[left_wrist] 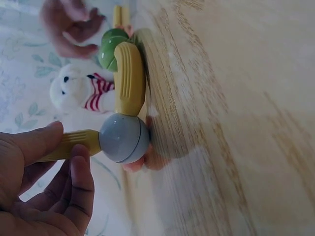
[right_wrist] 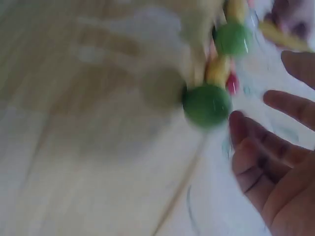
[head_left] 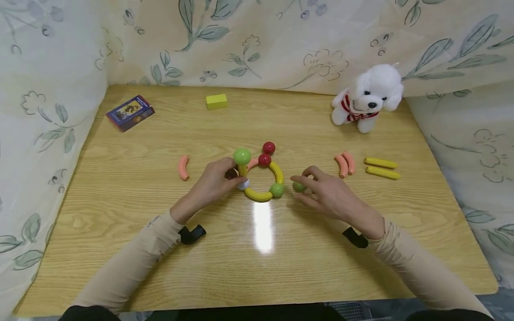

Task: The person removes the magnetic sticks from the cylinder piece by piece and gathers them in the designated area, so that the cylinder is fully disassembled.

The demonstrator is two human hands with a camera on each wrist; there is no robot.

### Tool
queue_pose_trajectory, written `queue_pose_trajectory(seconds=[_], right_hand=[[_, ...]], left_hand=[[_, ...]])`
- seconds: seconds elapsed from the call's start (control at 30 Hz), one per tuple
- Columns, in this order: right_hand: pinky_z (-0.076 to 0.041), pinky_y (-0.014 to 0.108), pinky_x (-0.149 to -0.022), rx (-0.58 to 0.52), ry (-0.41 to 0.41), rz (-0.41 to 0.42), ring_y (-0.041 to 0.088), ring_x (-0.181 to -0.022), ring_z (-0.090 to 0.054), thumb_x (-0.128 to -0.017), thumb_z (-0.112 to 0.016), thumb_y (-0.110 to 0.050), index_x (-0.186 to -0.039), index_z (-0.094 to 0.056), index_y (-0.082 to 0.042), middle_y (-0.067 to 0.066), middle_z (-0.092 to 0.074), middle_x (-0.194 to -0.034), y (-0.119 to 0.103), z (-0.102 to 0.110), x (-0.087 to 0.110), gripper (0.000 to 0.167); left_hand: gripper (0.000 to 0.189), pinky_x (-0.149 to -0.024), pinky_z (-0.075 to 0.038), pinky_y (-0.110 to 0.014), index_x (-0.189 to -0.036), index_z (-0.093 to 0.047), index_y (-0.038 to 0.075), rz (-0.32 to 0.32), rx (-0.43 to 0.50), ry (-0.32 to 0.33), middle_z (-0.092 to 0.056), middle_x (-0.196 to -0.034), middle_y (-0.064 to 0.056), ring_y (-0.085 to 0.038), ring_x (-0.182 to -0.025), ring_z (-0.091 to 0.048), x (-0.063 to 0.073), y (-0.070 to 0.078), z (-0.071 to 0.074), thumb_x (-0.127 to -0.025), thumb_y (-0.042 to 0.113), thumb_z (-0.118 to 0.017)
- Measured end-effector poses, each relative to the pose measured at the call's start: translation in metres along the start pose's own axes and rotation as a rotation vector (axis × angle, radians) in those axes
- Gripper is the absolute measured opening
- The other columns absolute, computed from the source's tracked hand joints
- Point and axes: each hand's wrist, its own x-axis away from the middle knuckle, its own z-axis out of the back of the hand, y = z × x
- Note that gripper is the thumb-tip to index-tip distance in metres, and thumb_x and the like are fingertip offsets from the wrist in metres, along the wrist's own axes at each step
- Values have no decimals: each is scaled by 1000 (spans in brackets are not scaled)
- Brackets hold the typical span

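On the table lies a ring of toy building pieces: curved yellow rods (head_left: 259,195), a pink curved rod, a white ball (left_wrist: 124,138), a red ball (head_left: 264,160) and a green ball (head_left: 277,190). My left hand (head_left: 214,180) pinches a straight yellow rod (left_wrist: 81,142) that stands upright on the white ball. A light green ball (head_left: 242,156) tops this rod. To the ring's right, my right hand (head_left: 329,194) has its fingers spread beside a loose green ball (right_wrist: 206,105); contact cannot be told. Another red ball (head_left: 269,148) sits just behind the ring.
One pink curved rod (head_left: 183,167) lies left, two more pink rods (head_left: 342,165) right, beside two straight yellow rods (head_left: 381,168). Farther back are a blue card box (head_left: 130,112), a yellow block (head_left: 217,101) and a white plush dog (head_left: 369,98). Patterned cloth surrounds the table.
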Motion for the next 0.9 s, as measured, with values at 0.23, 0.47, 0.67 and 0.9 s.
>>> queue_pose_trajectory(seconds=[0.23,0.47,0.67,0.9], right_hand=[[-52,33,-58,75,-12,30,21,-71,-60,-84,-72,2,-104,-70,-6,13,-60,-104,-3,-18,-17,22],[-52,36,-56,59,24,-35,24,-69,-61,-82,-72,3,-106,-68,0,17,-59,-105,14,-21,-37,25],[-53,42,-58,53,27,-175,29,-70,-62,-88,-69,-1,-112,-64,0,21,-57,-110,35,-26,-75,25],[-55,46,-63,65,54,-268,35,-74,-63,-89,-68,-4,-112,-60,1,22,-55,-106,53,-31,-105,25]], left_hand=[[17,-72,-57,-33,-97,-65,1,-15,11,14,-68,-92,-13,-23,-82,-68,0,-3,-2,-85,7,-74],[16,-74,-57,-33,-98,-66,2,-6,11,4,-68,-94,-13,-23,-84,-67,-1,-4,-1,-86,8,-73],[16,-73,-57,-33,-98,-65,2,-4,5,9,-68,-93,-13,-23,-83,-67,-1,-2,0,-86,8,-73],[17,-73,-57,-31,-99,-65,1,-31,4,10,-68,-93,-13,-23,-83,-68,-1,-2,-3,-86,7,-74]])
